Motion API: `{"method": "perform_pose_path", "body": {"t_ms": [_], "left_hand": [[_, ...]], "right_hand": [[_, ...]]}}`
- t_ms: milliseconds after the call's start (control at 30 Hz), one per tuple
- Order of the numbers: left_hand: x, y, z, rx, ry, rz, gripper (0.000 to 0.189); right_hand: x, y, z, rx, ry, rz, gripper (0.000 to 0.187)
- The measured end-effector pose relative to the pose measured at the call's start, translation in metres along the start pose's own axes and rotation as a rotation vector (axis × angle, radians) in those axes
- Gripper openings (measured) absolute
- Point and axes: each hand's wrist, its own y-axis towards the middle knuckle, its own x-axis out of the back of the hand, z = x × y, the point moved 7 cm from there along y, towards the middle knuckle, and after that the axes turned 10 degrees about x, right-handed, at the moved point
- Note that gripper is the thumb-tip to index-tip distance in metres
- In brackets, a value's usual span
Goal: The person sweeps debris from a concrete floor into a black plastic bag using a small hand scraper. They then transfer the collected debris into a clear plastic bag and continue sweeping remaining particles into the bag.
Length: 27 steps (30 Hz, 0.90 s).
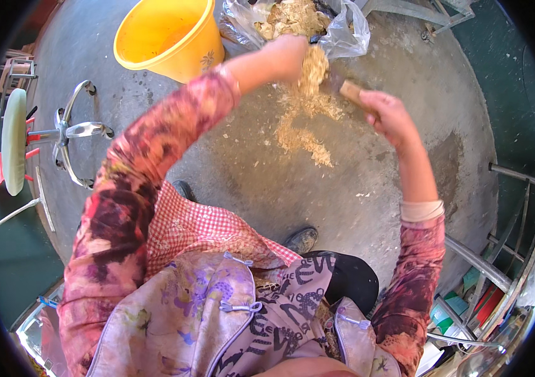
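My left hand is closed, knuckles up, against a pale yellow flaky lump; motion blurs the lump and its fingers are partly hidden. My right hand grips a wooden handle. A dark blurred shape extends from the handle towards the lump, too smeared to name. Beneath both hands, pale shavings lie scattered on the concrete floor. Just beyond my left hand stands an open clear plastic bag, with more pale flakes heaped in it.
A yellow plastic bucket stands left of the bag. Further left is a swivel stool on a chrome wheeled base. A metal frame stands at the far right, and metal rails run along my right side. My shoe is below.
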Motion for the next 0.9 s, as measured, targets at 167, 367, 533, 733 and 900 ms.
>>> {"method": "perform_pose_path", "body": {"t_ms": [167,367,533,733,900], "left_hand": [[0.031,0.083,0.002,-0.600,0.512,0.015,0.025],[0.034,0.104,0.073,0.019,0.005,-0.392,0.027],[0.018,-0.003,0.055,-0.324,-0.515,-0.684,0.025],[-0.079,-0.048,0.074,-0.381,-0.386,-0.361,0.029],[-0.141,-0.019,0.112,-0.112,-0.215,-0.252,0.048]], "right_hand": [[-0.002,0.059,0.092,0.166,-0.293,0.030,0.029],[-0.001,0.087,0.125,0.226,-0.901,-0.168,0.028],[0.037,-0.002,0.087,0.254,-0.246,-0.093,0.030],[0.100,-0.080,-0.072,-0.084,-0.018,-0.184,0.027],[0.148,-0.078,-0.185,-0.342,-0.070,-0.270,0.027]]}}
